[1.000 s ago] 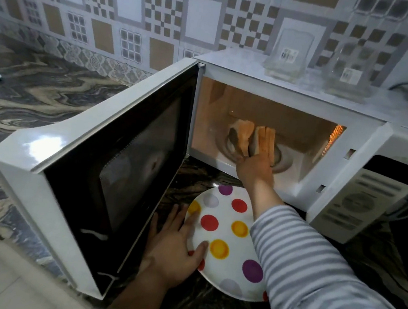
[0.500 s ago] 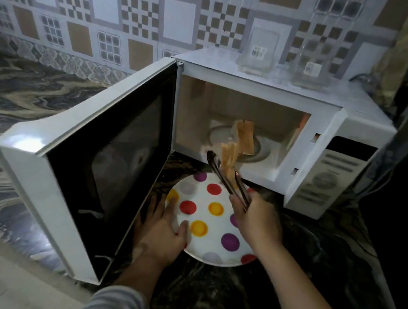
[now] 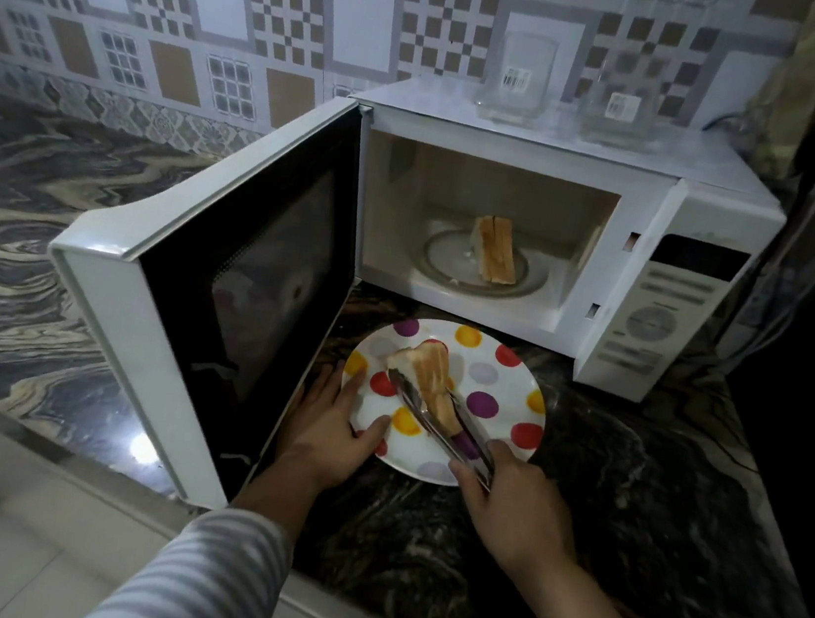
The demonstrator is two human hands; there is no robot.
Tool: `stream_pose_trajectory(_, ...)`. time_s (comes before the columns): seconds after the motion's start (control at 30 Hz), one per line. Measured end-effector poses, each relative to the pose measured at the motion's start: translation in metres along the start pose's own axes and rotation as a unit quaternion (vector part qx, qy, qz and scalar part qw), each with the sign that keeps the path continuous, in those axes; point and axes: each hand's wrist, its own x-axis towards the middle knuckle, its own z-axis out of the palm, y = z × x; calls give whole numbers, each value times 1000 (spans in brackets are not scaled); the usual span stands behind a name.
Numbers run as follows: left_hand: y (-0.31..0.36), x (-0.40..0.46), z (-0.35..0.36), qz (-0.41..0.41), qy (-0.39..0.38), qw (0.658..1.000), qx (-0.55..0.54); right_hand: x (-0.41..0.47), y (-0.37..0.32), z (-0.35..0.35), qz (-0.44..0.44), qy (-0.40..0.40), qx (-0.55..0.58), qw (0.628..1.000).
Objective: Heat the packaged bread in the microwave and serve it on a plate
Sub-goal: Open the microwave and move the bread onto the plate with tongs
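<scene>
The microwave (image 3: 659, 269) is standing on the marble counter (image 3: 630, 493) with its door (image 3: 219, 305) swung fully open to the left. A polka-dot plate (image 3: 505, 373) is sitting on the counter directly in front of the open cavity.

Transfer status: partly complete. One piece of bread (image 3: 429, 381) is lying over the middle of the plate, gripped between the arms of metal tongs (image 3: 442, 425); whether it is fully resting on the plate cannot be told. A second piece of bread (image 3: 494, 255) is sitting on the glass turntable (image 3: 444, 267) inside the microwave.

Hand status:
- The right hand (image 3: 515, 515) is clenching the tongs' handle end at the plate's near rim, and the tongs are closing on the first piece.
- The left hand (image 3: 332, 431) is lying flat against the plate's left rim, thumb on the plate's face, steadying it; it is not gripping anything.

Remaining work, as judged: releasing the first piece, bringing the second piece to the plate, and closing the door. Heating appears finished, since bread is leaving the cavity. No packaging is showing.
</scene>
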Motion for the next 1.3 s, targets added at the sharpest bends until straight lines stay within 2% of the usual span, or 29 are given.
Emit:
stream_pose_trajectory(0.23,0,-2,1,11,9,999,29,-3,7,-10,40,-27,59,997)
stream_pose_trajectory(0.37,4,-4,1,1,6,1000,28,1,11,-43,45,-62,143,987)
stream_pose_trajectory(0.5,17,-14,5,-42,25,998,31,30,19,-68,36,-37,193,980)
stream_pose_trajectory(0.77,54,-41,24,-143,50,986,69,136,34,-68,52,-24,133,989)
stream_pose_trajectory(0.93,58,-45,30,-148,57,985,68,175,29,-63,65,-9,138,988)
stream_pose_trajectory(1.17,57,-43,26,-149,75,984,66,223,21,-38,130,-28,118,984)
stream_pose_trajectory(1.3,56,-41,25,-142,66,985,69,237,16,-38,168,-5,127,978)
